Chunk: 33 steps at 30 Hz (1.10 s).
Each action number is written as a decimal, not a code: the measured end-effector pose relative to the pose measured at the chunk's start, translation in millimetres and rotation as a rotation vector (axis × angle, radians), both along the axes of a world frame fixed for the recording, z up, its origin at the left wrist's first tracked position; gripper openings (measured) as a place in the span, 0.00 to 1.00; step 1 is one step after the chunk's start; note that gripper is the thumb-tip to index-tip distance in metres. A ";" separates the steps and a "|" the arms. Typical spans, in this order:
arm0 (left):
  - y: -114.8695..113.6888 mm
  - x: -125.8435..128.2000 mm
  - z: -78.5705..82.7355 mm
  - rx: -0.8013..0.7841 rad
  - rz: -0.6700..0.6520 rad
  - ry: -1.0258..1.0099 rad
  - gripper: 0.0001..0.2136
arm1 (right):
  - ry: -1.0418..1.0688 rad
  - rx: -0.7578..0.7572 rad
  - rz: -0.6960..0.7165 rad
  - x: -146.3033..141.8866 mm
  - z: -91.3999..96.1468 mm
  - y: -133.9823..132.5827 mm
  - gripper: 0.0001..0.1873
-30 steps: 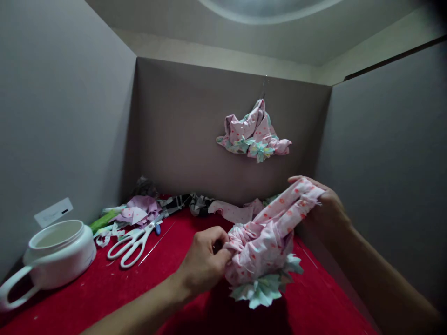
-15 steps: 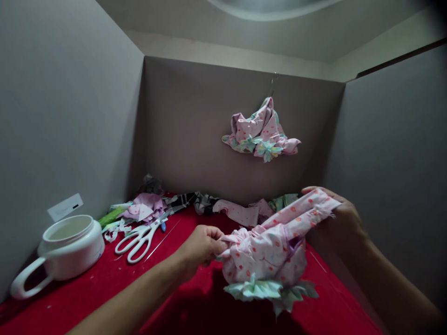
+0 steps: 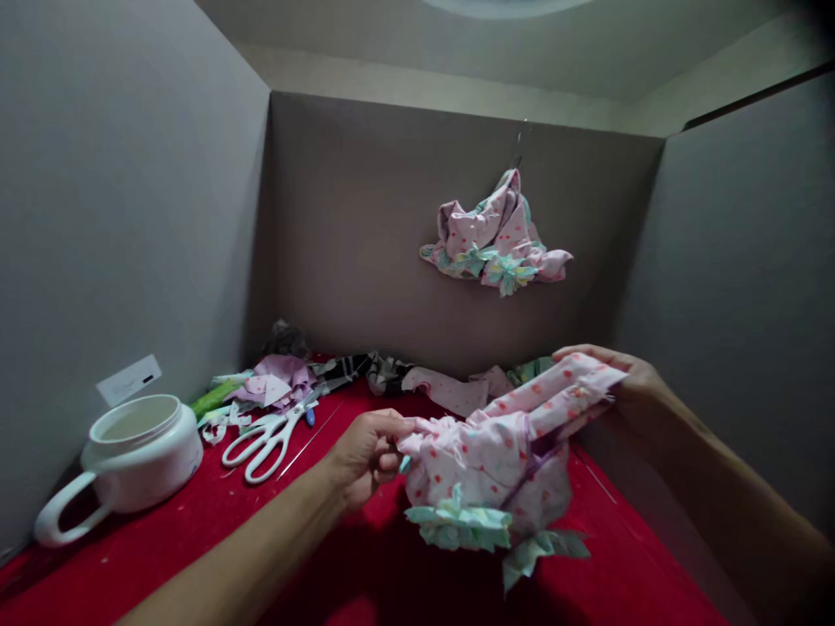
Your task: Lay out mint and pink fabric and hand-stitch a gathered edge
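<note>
A sewn pink cloth piece with red dots (image 3: 466, 461) hangs between my hands above the red tabletop. It looks like a small gathered pouch with a long band, but I cannot be sure of its kind. Pale green cloth frills (image 3: 460, 526) sit along its lower edge, and a purple lining shows in the gap at the right. My left hand (image 3: 371, 452) pinches its gathered left corner, fingers curled. At the upper right, my right hand (image 3: 630, 391) grips the end of the band, with its fingers partly hidden behind the cloth.
White-handled scissors (image 3: 267, 443) lie left beside a long thin needle-like rod (image 3: 310, 439). Farther left stands a white handled pot (image 3: 143, 452). Cloth scraps (image 3: 280, 382) line the back. A similar pink piece (image 3: 486, 226) hangs from a hook on the grey back panel (image 3: 352, 217).
Both hands and the cloth piece have shifted slightly left, keeping their hold. The band sits at a slightly different tilt. The whole view has also moved a little.
</note>
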State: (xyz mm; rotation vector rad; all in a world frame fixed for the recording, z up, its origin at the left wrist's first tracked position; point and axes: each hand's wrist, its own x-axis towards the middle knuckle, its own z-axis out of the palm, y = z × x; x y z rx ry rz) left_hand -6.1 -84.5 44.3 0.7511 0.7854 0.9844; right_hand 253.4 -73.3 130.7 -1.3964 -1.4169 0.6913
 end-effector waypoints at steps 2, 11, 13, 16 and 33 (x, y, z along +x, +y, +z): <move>5.4 -4.7 -5.7 -0.003 -0.035 0.082 0.09 | -0.073 -0.181 0.263 3.7 9.6 0.4 0.16; 35.8 -17.7 -20.9 0.113 0.157 0.475 0.16 | 0.043 -0.196 0.683 -18.5 48.7 12.6 0.21; 36.5 -16.2 -3.3 0.213 0.254 0.549 0.18 | 0.068 -0.152 0.727 -29.7 52.6 16.6 0.22; 31.7 -6.2 37.6 0.412 0.290 0.597 0.18 | 0.052 -0.135 0.799 -42.2 60.7 21.9 0.22; 46.1 59.0 202.5 0.588 -0.269 0.787 0.06 | -0.036 0.405 0.589 -51.8 100.1 26.7 0.31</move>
